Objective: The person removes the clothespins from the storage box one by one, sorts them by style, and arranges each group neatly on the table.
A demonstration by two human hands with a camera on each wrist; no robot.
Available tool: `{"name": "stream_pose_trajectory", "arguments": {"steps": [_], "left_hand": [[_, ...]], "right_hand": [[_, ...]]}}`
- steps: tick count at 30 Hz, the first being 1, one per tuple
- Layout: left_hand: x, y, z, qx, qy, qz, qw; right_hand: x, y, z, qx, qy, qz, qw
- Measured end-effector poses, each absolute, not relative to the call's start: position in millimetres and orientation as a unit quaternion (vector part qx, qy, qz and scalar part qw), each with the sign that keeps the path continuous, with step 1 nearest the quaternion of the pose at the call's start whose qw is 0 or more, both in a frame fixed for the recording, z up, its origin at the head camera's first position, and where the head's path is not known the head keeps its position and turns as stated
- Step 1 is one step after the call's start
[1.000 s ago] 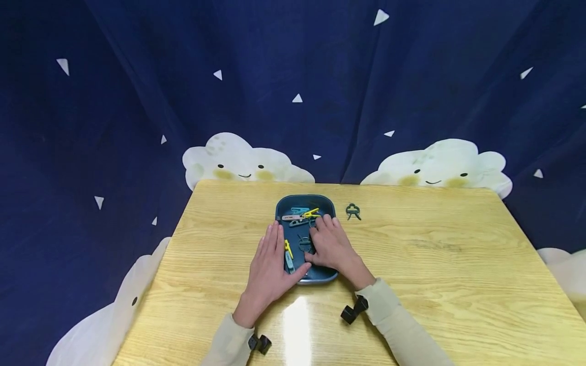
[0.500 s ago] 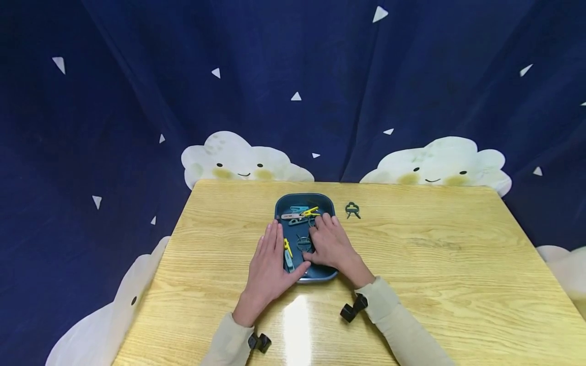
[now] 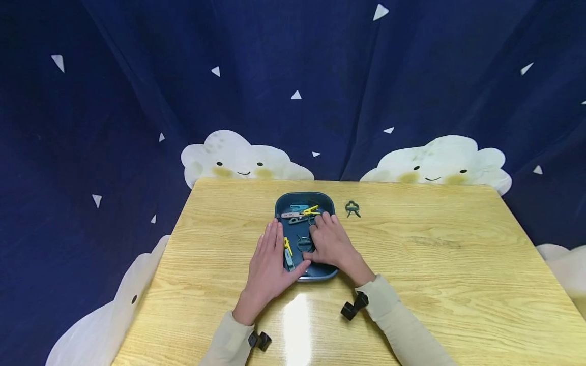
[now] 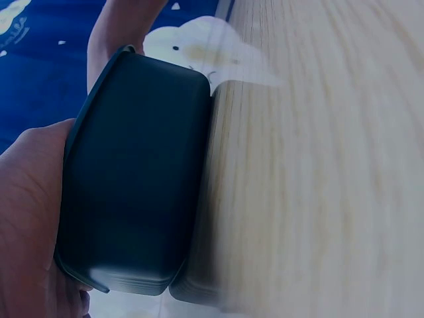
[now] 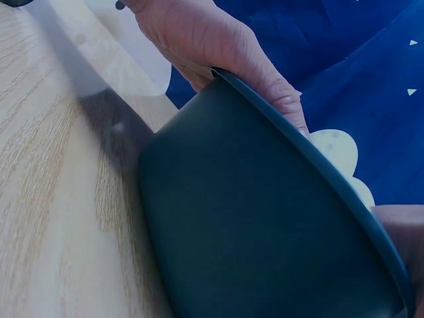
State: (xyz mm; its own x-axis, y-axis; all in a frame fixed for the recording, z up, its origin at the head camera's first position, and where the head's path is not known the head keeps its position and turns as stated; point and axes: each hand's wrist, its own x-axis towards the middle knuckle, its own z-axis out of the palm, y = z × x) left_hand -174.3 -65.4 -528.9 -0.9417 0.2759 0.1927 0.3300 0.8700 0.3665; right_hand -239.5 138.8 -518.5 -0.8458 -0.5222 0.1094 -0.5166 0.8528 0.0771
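The curled fingers of the right hand (image 3: 331, 241) hide their own tips and whatever lies beneath them inside the dark blue tray (image 3: 293, 235). The left hand (image 3: 270, 259) masks much of the tray's left wall. Lettering on the pale pink clip (image 3: 291, 215) is too small to read. Both wrist views lose the tray's contents behind its outer wall; the sleeves (image 3: 407, 325) run off the head view's near edge.

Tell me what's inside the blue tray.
Two yellow clothespins, two turquoise clothespins, a pink clothespin, a grey clothespin, a round green clip and part of a ring. Whatever the left grip and right grip cover is hidden.
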Motion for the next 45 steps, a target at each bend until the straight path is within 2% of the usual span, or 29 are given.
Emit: {"name": "stream_pose_trajectory", "arguments": {"steps": [10,20,28,34,45], "left_hand": [[-174,-65,-527,-0.154,-0.965,-0.201,0.065],[-174,-64,-530,-0.158,-0.965,-0.198,0.073],[-173,-65,-529,-0.152,-0.967,-0.196,0.062],[-174,-66,-531,-0.158,-0.964,-0.200,0.075],[-174,-66,-530,-0.156,-0.963,-0.208,0.067]], "right_hand": [[-240,139,-518,0.262,-0.963,0.020,0.053],[-240,147,-509,0.248,-0.963,0.087,0.069],[-244,169,-490,0.212,-0.966,0.116,0.095],[-249,189,-477,0.185,-0.966,0.142,0.113],[-258,224,-477,0.162,-0.964,0.168,0.132]]}}
